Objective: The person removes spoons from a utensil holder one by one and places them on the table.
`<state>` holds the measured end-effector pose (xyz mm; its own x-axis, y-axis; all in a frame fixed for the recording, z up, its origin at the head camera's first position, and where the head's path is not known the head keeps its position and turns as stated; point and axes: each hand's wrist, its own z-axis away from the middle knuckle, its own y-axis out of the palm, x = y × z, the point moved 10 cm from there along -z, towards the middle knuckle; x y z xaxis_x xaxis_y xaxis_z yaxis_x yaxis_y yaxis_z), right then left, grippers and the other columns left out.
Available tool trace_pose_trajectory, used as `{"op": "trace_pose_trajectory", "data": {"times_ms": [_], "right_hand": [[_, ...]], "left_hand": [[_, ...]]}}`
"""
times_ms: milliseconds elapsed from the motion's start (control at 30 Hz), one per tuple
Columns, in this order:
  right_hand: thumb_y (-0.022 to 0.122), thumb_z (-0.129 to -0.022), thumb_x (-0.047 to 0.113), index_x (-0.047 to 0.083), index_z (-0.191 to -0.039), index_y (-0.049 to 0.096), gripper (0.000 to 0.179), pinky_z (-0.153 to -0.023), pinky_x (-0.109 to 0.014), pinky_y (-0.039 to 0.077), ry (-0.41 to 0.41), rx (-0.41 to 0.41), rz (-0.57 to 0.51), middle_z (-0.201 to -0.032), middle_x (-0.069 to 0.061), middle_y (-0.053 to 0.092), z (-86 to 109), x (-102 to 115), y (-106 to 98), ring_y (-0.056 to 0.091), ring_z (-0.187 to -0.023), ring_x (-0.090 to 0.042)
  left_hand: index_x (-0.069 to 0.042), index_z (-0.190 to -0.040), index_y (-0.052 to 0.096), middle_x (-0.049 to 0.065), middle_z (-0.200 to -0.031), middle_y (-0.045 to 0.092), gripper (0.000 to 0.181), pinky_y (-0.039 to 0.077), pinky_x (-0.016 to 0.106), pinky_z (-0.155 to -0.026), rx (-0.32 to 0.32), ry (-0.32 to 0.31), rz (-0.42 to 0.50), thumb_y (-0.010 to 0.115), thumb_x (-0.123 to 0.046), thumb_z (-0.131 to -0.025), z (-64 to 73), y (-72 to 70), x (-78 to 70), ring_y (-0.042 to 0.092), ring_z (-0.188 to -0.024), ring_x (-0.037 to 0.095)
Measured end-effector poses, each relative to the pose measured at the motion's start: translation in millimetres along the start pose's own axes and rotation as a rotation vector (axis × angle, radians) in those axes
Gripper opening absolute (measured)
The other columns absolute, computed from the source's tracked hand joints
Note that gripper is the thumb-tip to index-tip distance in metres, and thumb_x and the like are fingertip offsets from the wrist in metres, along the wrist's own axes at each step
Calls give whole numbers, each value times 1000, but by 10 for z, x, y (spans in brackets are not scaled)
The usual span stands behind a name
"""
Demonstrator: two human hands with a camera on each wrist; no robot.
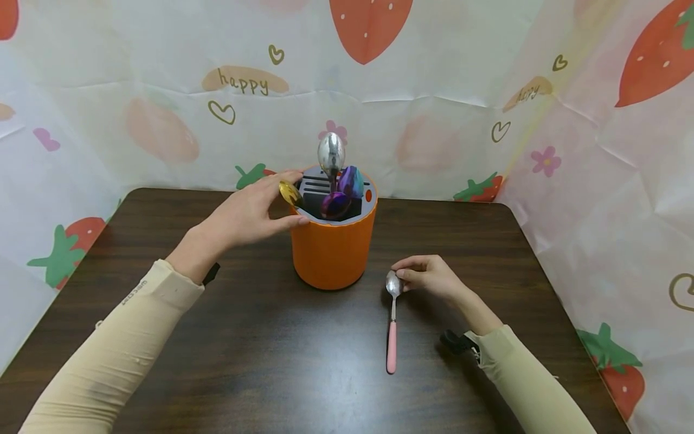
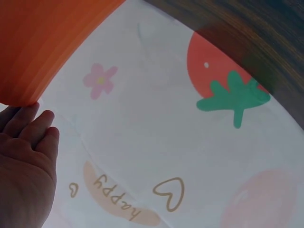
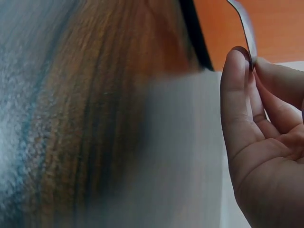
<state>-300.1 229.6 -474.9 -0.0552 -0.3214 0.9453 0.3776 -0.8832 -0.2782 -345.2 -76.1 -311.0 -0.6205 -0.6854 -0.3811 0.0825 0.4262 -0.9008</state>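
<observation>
An orange utensil holder [image 1: 333,256] with a grey slotted top stands near the back of the table. My left hand [image 1: 252,208] rests against its left rim, thumb at the near side and fingers at the far side. In the left wrist view, the left fingers [image 2: 33,126] look mostly straight against the orange wall. To the right of the holder, my right hand [image 1: 434,277] pinches the bowl of a pink-handled spoon [image 1: 392,346] between thumb and fingers. The right wrist view shows the spoon bowl's thin metal edge [image 3: 244,23] between the fingertips.
A silver spoon [image 1: 331,154], purple iridescent utensils [image 1: 351,182] and a gold utensil [image 1: 290,193] stick up from the holder. The dark wooden table [image 1: 244,361] is bordered at the back and sides by a strawberry-print cloth [image 1: 434,60].
</observation>
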Motion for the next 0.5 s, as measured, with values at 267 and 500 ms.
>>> {"op": "trace_pose_trajectory", "data": {"times_ms": [267, 500], "right_hand": [[67, -101, 4, -10, -121, 71, 24, -74, -30, 62, 34, 6, 27, -97, -8, 73, -87, -121, 70, 66, -76, -17], [66, -101, 5, -9, -119, 72, 23, -73, -31, 62, 30, 6, 99, -101, -12, 74, -138, -164, 106, 68, -76, -17]], "left_hand": [[-25, -165, 31, 1, -166, 37, 88, 32, 56, -121, -6, 14, 6, 65, -66, -95, 2, 4, -11, 36, -152, 29], [-18, -166, 31, 3, -169, 32, 88, 14, 48, -130, -18, 78, -99, 60, -66, -97, -11, -1, -74, 27, -157, 29]]}}
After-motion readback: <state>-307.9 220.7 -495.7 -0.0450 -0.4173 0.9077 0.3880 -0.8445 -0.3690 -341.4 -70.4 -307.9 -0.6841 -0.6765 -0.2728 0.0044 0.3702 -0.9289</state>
